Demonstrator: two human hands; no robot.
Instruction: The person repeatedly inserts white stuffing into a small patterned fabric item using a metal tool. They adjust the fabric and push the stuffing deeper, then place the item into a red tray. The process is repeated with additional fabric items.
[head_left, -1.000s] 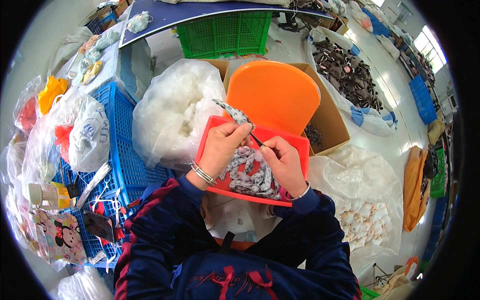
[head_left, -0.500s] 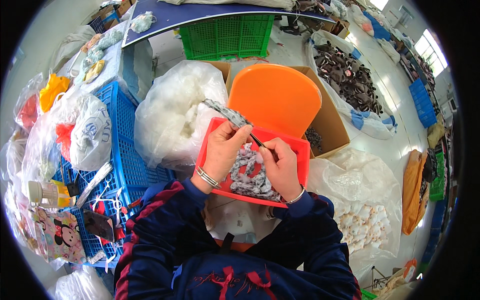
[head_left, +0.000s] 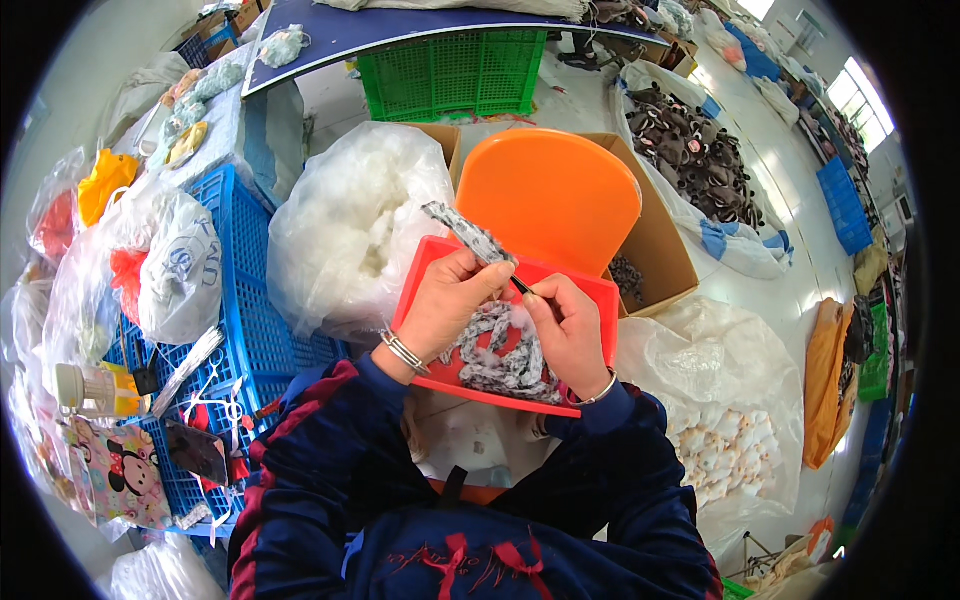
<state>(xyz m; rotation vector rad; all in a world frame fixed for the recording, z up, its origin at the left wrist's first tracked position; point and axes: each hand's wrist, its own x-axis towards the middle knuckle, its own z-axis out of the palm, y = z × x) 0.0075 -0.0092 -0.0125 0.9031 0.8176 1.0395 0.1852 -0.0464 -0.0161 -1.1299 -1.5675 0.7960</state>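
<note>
Pinched in my left hand (head_left: 440, 308) is a narrow, fuzzy grey-and-white fabric piece (head_left: 466, 232), its far end pointing up and left. My right hand (head_left: 570, 335) grips a thin black tool (head_left: 521, 286) whose tip goes to the near end of the piece; whether it is inside is hidden by my left fingers. Both hands are over a red plastic tub (head_left: 607, 300). In the tub lies a heap of similar grey-and-white pieces (head_left: 505, 370) with a little white fluff among them.
A clear bag of white stuffing (head_left: 345, 215) stands left of the tub. An orange chair (head_left: 550, 195) and a cardboard box (head_left: 655, 255) are behind it. Blue crates (head_left: 250, 270) holding scissors and bags stand at left. A bag of small white pieces (head_left: 735, 450) lies right.
The fabric piece has shifted slightly right and down with my left hand. My hands are closer together, and less of the black tool shows between them.
</note>
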